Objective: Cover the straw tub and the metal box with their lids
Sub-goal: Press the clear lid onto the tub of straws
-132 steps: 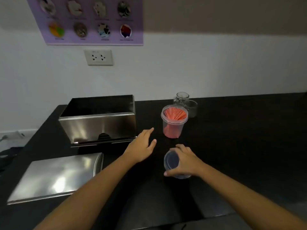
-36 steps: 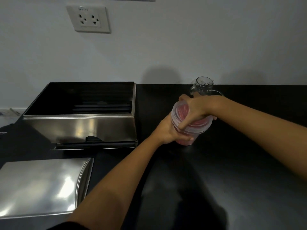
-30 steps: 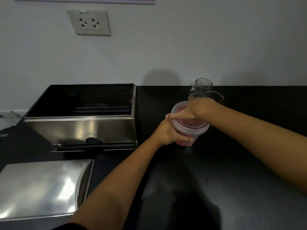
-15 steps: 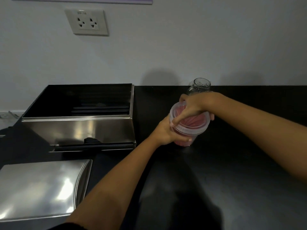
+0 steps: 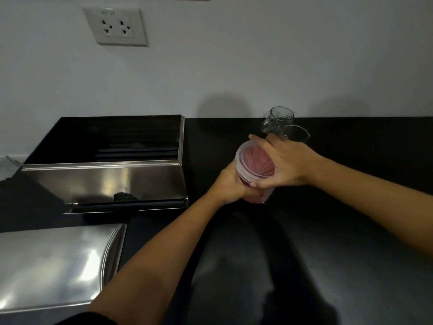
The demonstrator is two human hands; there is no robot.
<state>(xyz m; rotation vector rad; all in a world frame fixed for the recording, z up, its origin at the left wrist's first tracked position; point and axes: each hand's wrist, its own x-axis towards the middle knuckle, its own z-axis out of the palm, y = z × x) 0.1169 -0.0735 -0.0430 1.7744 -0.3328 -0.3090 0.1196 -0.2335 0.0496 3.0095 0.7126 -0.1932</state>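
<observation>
On the black counter (image 5: pixel 328 242) under a pale wall, my metal box (image 5: pixel 105 174) sits open at the back left, its metal lid (image 5: pixel 54 263) flat at the front left edge. Mid-counter, my left hand (image 5: pixel 230 184) is wrapped around the straw tub (image 5: pixel 254 174), while my right hand (image 5: pixel 283 164) is clamped over the clear lid (image 5: pixel 243 158). I judge uneven pressing could seat it crooked or tip the tub into the glass jar (image 5: pixel 278 120) just behind.

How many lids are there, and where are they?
2. The clear lid sits on the straw tub, under the right hand. The metal lid lies flat on the counter, in front of the open metal box.
</observation>
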